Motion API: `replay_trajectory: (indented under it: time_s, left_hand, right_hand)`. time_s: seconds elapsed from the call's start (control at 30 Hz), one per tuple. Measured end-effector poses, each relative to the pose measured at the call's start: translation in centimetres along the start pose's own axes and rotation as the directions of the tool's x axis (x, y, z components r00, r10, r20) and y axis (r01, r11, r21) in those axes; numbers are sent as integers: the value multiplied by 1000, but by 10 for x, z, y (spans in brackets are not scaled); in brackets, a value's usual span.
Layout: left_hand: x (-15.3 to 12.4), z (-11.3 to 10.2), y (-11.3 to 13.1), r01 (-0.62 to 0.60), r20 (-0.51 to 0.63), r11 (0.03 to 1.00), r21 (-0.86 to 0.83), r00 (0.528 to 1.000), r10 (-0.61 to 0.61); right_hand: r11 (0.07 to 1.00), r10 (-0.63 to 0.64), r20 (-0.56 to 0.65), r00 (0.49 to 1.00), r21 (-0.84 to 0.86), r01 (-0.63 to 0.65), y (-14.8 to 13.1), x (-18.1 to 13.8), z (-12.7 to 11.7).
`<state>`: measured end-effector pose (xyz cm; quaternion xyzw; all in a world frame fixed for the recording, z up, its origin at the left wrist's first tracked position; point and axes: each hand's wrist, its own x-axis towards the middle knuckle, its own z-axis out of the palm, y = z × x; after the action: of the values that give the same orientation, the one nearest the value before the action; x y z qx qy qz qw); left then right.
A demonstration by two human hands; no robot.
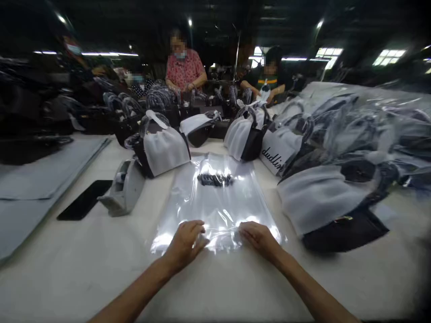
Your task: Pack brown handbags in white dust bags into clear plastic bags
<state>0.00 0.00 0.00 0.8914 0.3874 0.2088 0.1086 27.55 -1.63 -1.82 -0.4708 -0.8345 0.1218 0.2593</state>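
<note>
A stack of clear plastic bags (222, 202) lies flat on the table, shiny, with dark print near its far end. My left hand (185, 242) is over the near left edge of the plastic, thumb and fingers apart. At the near right edge, my right hand (261, 237) has its fingers pressed together on the plastic bag; the fingertips are partly lost in glare. To the right, a dark handbag (343, 229) with a white wrap (319, 193) lies tilted.
Left of the plastic are a tape dispenser (126, 193) and a black phone (85, 199). Several wrapped handbags (166, 150) stand beyond. Plastic-covered bags (357, 130) pile up at right, grey sheets (30, 188) lie at left. Co-workers (185, 67) work across the table.
</note>
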Motion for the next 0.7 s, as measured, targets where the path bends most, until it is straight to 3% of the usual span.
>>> replay_trajectory:
  time_s: [0.17, 0.43, 0.53, 0.7]
  left_hand:
    - [10, 16, 17, -12, 71, 1000, -17, 997, 14]
    - [26, -5, 0, 62, 268, 996, -65, 963, -42]
    - [31, -5, -3, 126, 324, 987, -103, 942, -87]
    - [36, -1, -7, 200, 427, 936, -288, 902, -61]
  right_hand:
    - [999, -20, -7, 1000, -45, 20, -14, 1, -3]
    - [946, -210, -9, 978, -253, 201, -22, -4, -3]
    - [966, -142, 35, 989, -215, 146, -17, -7, -10]
    - [993, 88, 61, 994, -83, -83, -3, -12, -8]
